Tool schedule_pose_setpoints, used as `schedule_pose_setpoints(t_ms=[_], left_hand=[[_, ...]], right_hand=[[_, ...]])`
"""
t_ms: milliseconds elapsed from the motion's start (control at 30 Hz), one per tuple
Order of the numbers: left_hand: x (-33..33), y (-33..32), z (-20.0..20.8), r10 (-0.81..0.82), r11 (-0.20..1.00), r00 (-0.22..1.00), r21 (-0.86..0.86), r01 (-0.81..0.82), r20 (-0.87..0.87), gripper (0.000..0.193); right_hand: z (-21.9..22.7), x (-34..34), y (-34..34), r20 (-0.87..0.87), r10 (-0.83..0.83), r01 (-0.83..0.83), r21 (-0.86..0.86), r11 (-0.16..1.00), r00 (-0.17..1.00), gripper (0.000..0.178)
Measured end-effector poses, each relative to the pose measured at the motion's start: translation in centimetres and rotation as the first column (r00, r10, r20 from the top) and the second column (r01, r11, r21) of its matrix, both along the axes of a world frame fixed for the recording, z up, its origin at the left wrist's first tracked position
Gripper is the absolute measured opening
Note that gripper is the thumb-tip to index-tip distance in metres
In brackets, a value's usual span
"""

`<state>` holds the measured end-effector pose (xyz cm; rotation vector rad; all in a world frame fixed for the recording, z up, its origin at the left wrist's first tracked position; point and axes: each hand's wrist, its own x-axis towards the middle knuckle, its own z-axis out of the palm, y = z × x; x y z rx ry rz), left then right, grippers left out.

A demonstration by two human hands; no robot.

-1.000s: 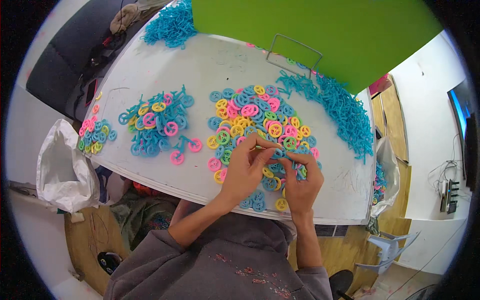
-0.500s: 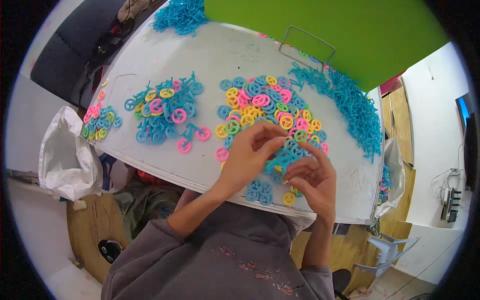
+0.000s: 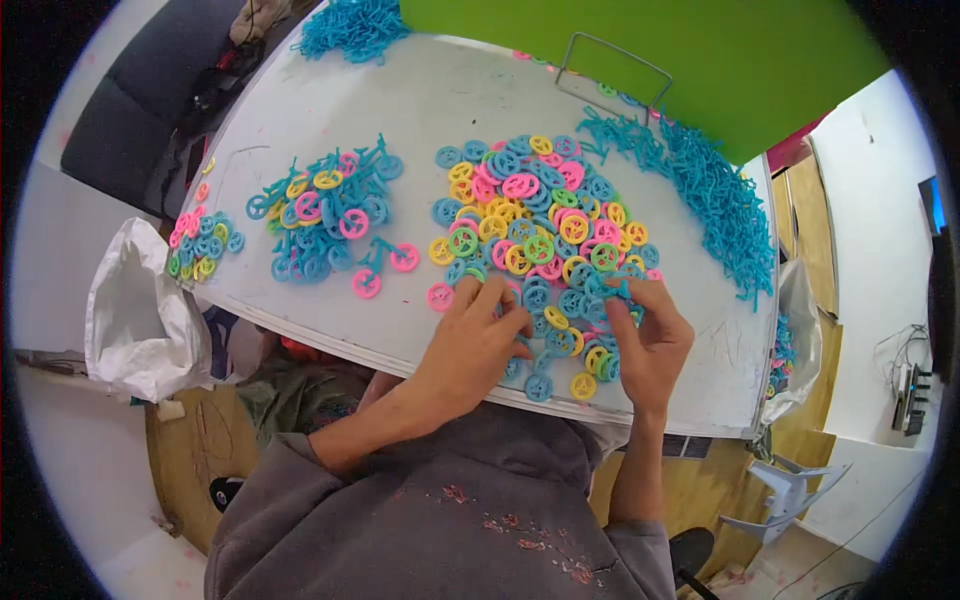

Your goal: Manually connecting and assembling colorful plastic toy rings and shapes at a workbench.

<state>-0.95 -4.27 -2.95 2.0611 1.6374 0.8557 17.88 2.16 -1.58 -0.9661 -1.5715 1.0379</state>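
Observation:
On the white table a heap of small plastic wheels [image 3: 521, 186] in blue, pink, yellow and green spreads in front of me. My left hand [image 3: 470, 345] rests at the near left side of the heap, its fingers curled downward; what they hold, if anything, is hidden. A few blue wheels [image 3: 538, 387] lie beside its fingertips, near the table edge. At the heap's right side, my right hand [image 3: 652, 340] pinches thumb against forefinger on a small blue plastic piece [image 3: 618, 289]. Its exact shape is partly covered by the fingers.
Left of the heap lies a pile of blue frames with coloured wheels fitted [image 3: 330, 215]. Blue frame pieces [image 3: 725, 210] are heaped at the right, more [image 3: 352, 30] at the far left. A green panel [image 3: 640, 50] and wire handle [image 3: 615, 65] stand behind; a white sack [image 3: 140, 330] hangs left.
My hands have moved apart: the left came down and nearer, the right shifted slightly right. The blue cluster between them is gone from mid-air, and the near blue wheels are rearranged.

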Motion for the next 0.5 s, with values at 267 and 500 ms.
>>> schedule_pose_setpoints(t_ms=[267,500], left_hand=[[0.7,1.7,1.8,0.254,0.967,0.414,-0.214,-0.142,0.874,0.01],[1.1,2.0,1.2,0.224,0.958,0.573,-0.287,0.021,0.788,0.008]], right_hand=[[0.4,0.5,0.4,0.311,-0.074,-0.016,0.276,0.961,0.948,0.029],[1.7,-0.6,0.1,0.439,-0.028,-0.153,0.373,0.915,0.898,0.039]])
